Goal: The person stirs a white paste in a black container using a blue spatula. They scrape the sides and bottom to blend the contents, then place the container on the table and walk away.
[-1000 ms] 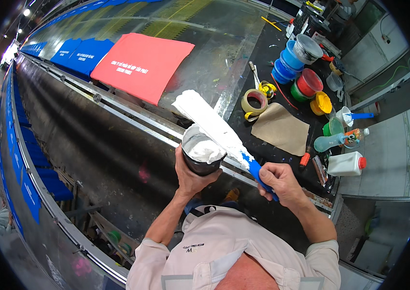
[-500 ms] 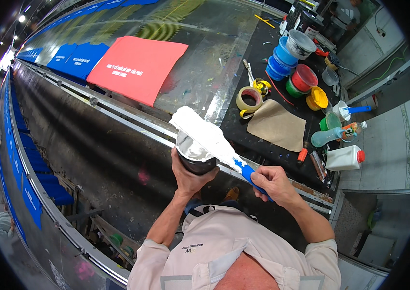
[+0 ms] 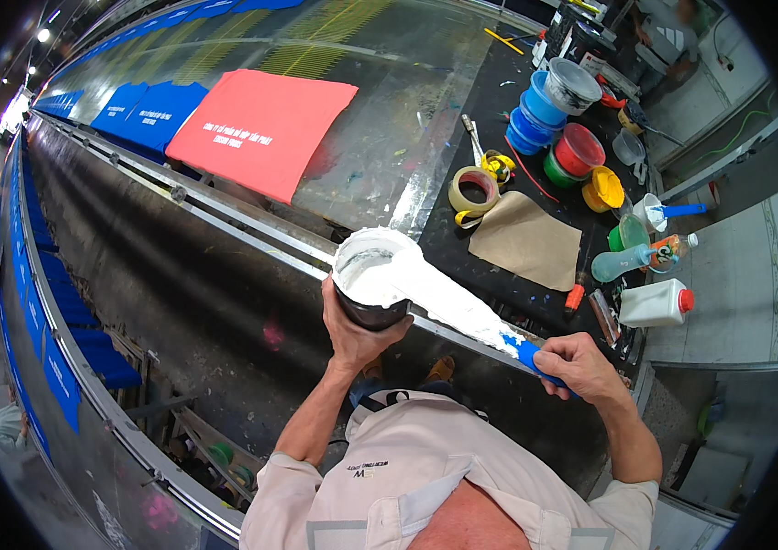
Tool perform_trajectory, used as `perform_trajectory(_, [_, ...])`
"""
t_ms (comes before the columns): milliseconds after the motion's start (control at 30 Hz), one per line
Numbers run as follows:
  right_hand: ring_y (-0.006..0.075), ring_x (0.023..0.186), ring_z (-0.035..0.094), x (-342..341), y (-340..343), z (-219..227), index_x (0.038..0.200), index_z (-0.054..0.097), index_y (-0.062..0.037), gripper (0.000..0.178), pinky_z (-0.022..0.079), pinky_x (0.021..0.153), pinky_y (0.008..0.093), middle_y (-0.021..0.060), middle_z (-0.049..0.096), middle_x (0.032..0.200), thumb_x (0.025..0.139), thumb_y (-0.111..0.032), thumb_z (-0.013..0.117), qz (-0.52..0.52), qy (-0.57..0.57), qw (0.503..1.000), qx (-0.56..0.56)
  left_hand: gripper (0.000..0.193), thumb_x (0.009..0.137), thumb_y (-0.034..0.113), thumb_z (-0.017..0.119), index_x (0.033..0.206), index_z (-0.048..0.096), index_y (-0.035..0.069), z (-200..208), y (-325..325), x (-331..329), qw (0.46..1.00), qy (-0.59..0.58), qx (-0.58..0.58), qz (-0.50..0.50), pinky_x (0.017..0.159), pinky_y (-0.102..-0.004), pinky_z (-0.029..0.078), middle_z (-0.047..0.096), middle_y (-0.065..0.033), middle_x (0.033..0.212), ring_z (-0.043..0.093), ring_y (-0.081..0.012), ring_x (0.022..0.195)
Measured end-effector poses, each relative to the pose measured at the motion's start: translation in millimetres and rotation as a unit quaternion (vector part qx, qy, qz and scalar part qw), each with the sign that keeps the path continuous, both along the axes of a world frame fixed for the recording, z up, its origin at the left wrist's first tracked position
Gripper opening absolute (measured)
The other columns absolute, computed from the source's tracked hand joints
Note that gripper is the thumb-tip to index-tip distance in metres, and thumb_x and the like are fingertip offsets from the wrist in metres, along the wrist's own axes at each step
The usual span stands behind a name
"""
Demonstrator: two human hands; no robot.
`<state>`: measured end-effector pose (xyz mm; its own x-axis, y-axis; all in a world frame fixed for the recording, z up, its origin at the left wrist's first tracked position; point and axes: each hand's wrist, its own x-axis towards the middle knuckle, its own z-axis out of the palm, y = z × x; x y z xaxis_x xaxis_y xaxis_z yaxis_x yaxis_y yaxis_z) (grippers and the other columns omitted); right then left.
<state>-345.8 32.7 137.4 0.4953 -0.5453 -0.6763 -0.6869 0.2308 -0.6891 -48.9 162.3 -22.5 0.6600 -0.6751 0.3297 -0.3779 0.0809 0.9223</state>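
My left hand (image 3: 358, 337) wraps round a dark tub (image 3: 366, 310) whose inside and rim are coated with thick white paste (image 3: 375, 280). In my right hand (image 3: 579, 364) is the blue handle of a spatula (image 3: 462, 312), gripped between thumb and fingers. White paste covers the spatula's blade, which slants from the handle up to the tub's right rim, its far end at the mouth of the tub. Beyond the tub, a red printed cloth (image 3: 265, 137) lies flat on the long table (image 3: 389, 110).
On the black side table (image 3: 462, 247) at the right are a tape roll (image 3: 473, 190), a brown sheet (image 3: 526, 240), stacked colour tubs (image 3: 535, 115) and a white jug with a red cap (image 3: 653, 302). Blue cloths (image 3: 161, 119) line the long table. Another person (image 3: 673, 41) is at the upper right.
My right hand has moved right and slightly down, drawing the spatula back so that its blade no longer reaches past the tub's far rim. The left hand still holds the tub.
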Motion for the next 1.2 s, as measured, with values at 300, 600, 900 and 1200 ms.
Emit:
perform_trajectory(300, [0.0052, 0.045, 0.053, -20, -15, 34, 0.083, 0.072, 0.0002, 0.026, 0.04, 0.042, 0.0213, 0.0033, 0.065, 0.06, 0.093, -0.023, 0.069, -0.011, 0.065, 0.997, -0.028, 0.113, 0.052, 0.022, 0.098, 0.145, 0.036, 0.0, -5, -1, -3, 1.0, 0.003, 0.015, -0.001, 0.103, -0.0421, 0.048, 0.058, -0.0188, 0.13, 0.061, -0.0302, 0.12])
perform_trajectory(600, [0.0111, 0.06, 0.063, -14, -17, 28, 0.106, 0.069, 0.003, 0.02, 0.05, 0.055, 0.0265, 0.0074, 0.068, 0.074, 0.093, -0.012, 0.071, -0.028, -0.144, 0.967, -0.208, 0.11, 0.054, 0.021, 0.097, 0.144, 0.038, 0.0, 1, -5, -8, 1.0, 0.012, 0.012, -0.016, 0.1, -0.0419, 0.05, 0.06, -0.0185, 0.128, 0.063, -0.0304, 0.117])
perform_trajectory(900, [0.0303, 0.078, 0.062, 76, 17, -38, 0.13, 0.068, -0.0035, 0.054, 0.052, 0.066, 0.0381, 0.0157, 0.063, 0.097, 0.079, 0.01, 0.075, 0.121, -0.181, 0.721, -0.658, 0.104, 0.054, 0.021, 0.097, 0.139, 0.041, 0.001, 9, -2, -20, 0.998, 0.038, 0.04, -0.031, 0.098, -0.0418, 0.051, 0.06, -0.0179, 0.125, 0.063, -0.0295, 0.115])
perform_trajectory(1200, [0.0289, 0.077, 0.06, 66, 15, -45, 0.13, 0.068, -0.0055, 0.061, 0.05, 0.065, 0.0388, 0.0149, 0.061, 0.098, 0.071, 0.008, 0.071, 0.186, -0.114, 0.666, -0.714, 0.106, 0.053, 0.024, 0.098, 0.138, 0.04, -0.001, 6, 2, -18, 0.998, 0.04, 0.047, -0.001, 0.095, -0.0418, 0.052, 0.06, -0.0179, 0.121, 0.063, -0.0289, 0.112])
